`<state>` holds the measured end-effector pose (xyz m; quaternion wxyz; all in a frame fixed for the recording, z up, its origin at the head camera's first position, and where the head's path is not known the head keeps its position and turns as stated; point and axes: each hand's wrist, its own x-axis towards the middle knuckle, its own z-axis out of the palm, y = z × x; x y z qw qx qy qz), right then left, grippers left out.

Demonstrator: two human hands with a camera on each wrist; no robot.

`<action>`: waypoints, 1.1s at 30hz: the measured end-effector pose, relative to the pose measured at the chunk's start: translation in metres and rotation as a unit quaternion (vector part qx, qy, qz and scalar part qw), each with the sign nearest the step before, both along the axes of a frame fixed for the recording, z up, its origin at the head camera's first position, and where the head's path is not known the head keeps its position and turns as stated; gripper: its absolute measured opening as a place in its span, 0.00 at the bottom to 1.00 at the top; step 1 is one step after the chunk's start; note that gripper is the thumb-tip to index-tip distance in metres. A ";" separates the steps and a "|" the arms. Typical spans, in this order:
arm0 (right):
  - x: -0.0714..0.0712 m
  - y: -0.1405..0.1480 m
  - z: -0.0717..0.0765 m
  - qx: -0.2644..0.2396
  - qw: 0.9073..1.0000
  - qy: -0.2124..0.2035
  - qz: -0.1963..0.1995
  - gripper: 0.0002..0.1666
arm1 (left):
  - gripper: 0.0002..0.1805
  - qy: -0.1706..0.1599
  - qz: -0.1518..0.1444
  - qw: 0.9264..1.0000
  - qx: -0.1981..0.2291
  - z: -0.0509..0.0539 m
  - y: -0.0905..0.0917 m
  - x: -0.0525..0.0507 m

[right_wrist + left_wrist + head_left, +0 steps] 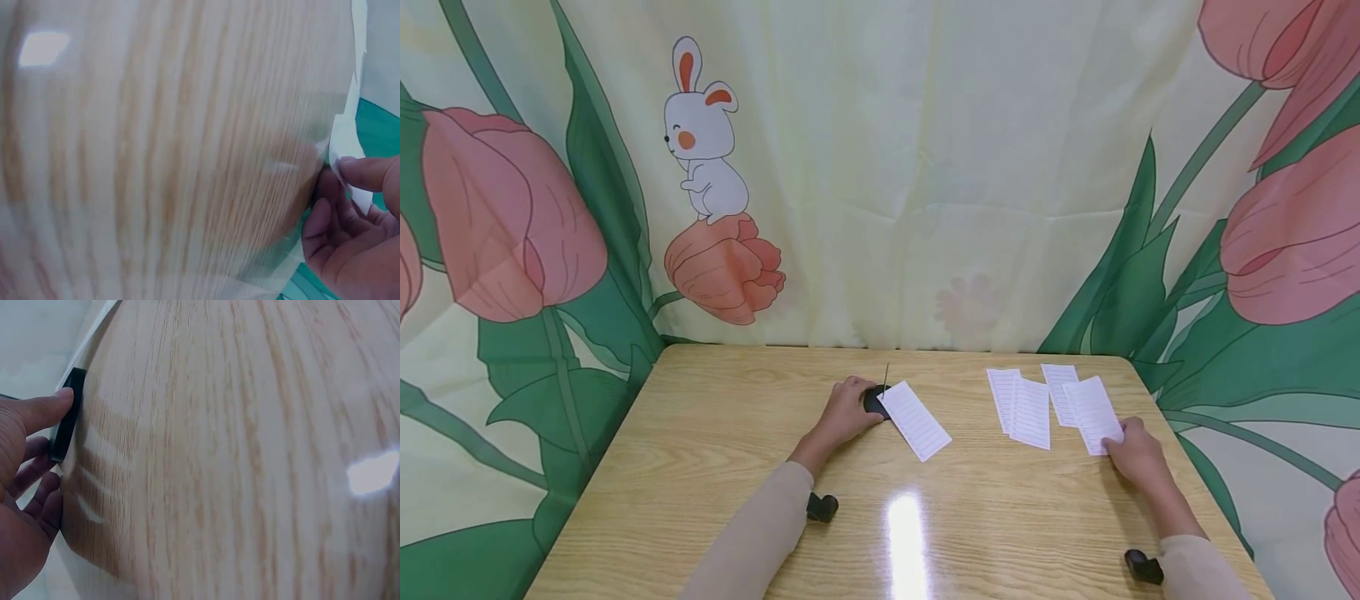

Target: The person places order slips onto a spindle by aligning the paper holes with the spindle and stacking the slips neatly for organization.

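Note:
My left hand (847,410) grips the round black base (874,403) of a receipt spike, whose thin metal pin points up. In the left wrist view, the thumb and fingers hold the edge of the black base (69,415). A lined white paper slip (916,422) lies against the spike with its upper left corner at the pin; whether the pin pierces it I cannot tell. My right hand (1137,452) pinches the lower right corner of another paper slip (1092,414). From the right wrist, this slip (345,140) shows between thumb and fingers.
Several more printed slips (1031,414) lie overlapping in pairs at the right rear of the wooden table (700,433). A curtain (865,167) with tulips and a rabbit hangs behind the table. Light glares off the front middle of the tabletop.

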<state>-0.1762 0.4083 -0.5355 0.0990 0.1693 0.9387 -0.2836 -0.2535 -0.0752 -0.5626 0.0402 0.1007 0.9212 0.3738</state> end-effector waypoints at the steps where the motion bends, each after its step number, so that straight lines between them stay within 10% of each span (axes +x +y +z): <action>1: 0.000 0.001 0.000 0.000 1.000 0.003 0.000 0.35 | 0.33 0.001 0.000 1.000 -0.001 0.000 0.000 0.000; 33: -0.005 -0.023 0.052 0.024 0.984 0.158 0.078 0.26 | 0.34 -0.010 -0.005 1.000 0.000 0.004 -0.001 -0.002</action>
